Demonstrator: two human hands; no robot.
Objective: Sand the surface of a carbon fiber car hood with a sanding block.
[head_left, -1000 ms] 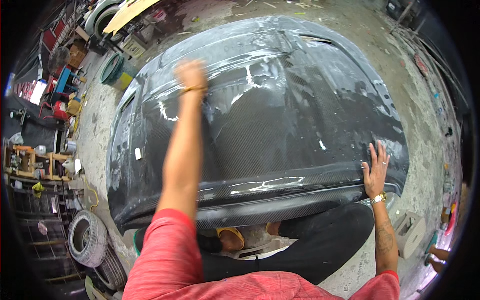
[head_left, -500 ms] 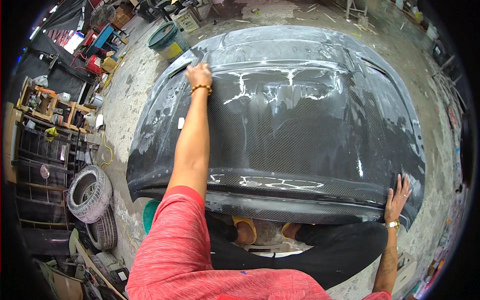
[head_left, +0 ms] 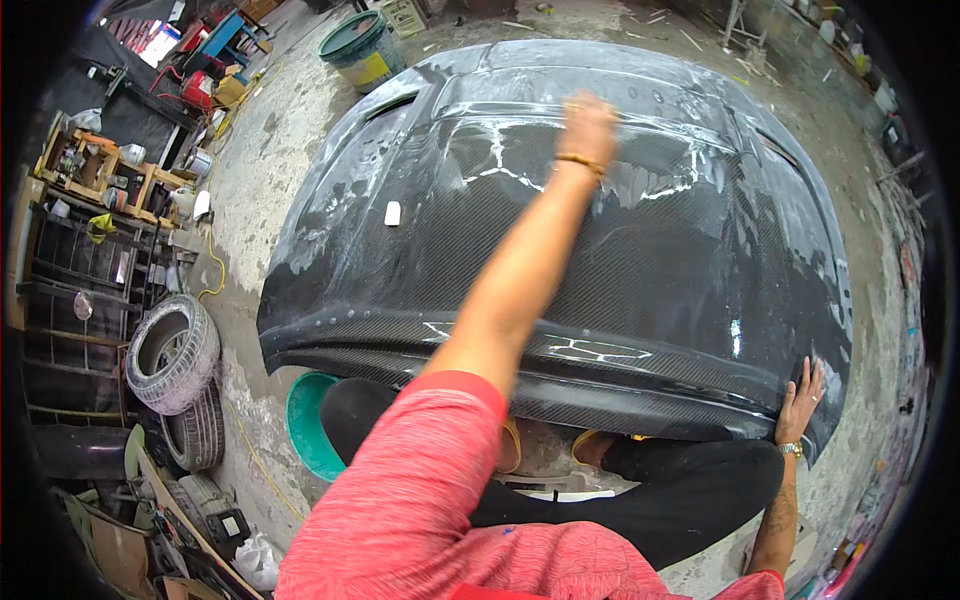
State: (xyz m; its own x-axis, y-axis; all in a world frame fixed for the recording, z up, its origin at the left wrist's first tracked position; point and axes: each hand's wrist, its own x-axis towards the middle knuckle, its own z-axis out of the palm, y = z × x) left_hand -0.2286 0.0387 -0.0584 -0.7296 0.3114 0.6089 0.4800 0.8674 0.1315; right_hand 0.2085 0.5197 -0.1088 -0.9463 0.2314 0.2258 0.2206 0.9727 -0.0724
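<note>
A large dark carbon-fibre car hood, wet and streaked with whitish residue, lies in front of me. My left hand, a beaded bracelet at its wrist, is over its far middle part at a raised ridge, blurred; I cannot make out its fingers or anything under them. My right hand, with a ring and watch, rests open on the hood's near right corner, fingers spread. A small white block lies on the left part of the hood.
A green bucket stands beyond the hood's far left. A teal basin is by my left leg. Stacked tyres, a yellow cord and a cluttered wooden rack are on the left. A metal stand is at the back right.
My left hand has swept rightward from the hood's left side to its far middle. My right hand has stayed on the right corner. The camera's view has shifted.
</note>
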